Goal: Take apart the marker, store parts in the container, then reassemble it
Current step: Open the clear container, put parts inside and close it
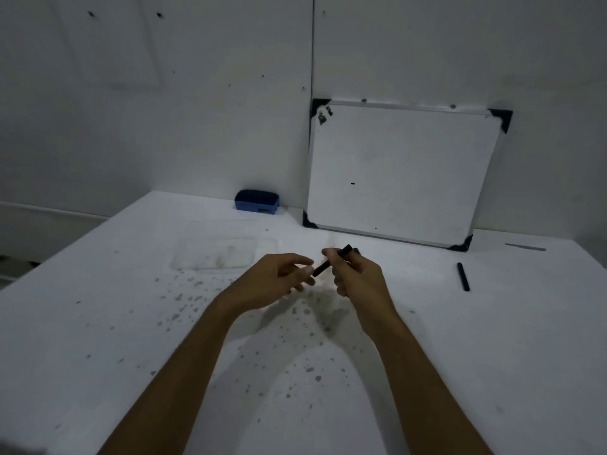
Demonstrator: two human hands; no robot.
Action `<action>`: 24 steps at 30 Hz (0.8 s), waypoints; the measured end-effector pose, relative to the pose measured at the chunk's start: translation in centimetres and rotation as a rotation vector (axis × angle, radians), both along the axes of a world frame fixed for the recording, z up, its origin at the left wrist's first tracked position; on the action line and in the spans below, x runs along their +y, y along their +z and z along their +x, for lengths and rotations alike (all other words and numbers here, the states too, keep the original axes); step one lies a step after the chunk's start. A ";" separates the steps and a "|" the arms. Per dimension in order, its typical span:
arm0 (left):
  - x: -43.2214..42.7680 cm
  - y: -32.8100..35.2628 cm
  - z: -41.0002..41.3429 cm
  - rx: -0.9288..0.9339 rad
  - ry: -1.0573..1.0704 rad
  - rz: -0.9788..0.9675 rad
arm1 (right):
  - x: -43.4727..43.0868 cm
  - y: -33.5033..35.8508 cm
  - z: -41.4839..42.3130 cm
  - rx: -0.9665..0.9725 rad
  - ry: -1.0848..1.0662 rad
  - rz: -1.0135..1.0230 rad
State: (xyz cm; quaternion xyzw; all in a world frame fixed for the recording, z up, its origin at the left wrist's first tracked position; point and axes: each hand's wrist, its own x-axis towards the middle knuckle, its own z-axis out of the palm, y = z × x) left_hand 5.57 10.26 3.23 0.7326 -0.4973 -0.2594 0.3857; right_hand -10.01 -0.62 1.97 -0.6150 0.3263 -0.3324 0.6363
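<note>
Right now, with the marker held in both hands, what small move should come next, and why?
Probably pull the hands apart: the right hand grips the marker, the left hand pinches its lower end, the black cap already lies aside and the clear container looks empty.

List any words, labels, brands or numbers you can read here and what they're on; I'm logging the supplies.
No text can be read anywhere.
whiteboard: dark smudges in its top left corner and a few small specks, not legible as writing.
marker: black, no label shows.
black piece on the table, blue eraser, clear container: no print visible.
</note>
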 end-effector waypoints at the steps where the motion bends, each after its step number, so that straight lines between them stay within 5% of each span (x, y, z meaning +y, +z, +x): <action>1: 0.7 -0.2 0.5 -0.050 0.034 -0.005 | -0.1 -0.2 -0.1 -0.010 0.004 -0.002; 6: 5.5 -0.8 6.6 -0.319 0.469 -0.323 | 1.3 -0.2 2.2 0.001 0.075 -0.135; 9: 6.4 -1.1 10.4 -0.410 0.657 -0.230 | 2.3 -0.1 5.1 0.036 0.148 -0.168; 14: 6.2 -3.6 12.8 -0.190 0.552 -0.094 | 2.2 -0.3 10.3 0.105 0.112 -0.249; 24: 5.7 -4.5 13.1 -0.173 0.384 -0.145 | -2.4 -0.8 14.2 0.238 0.053 -0.275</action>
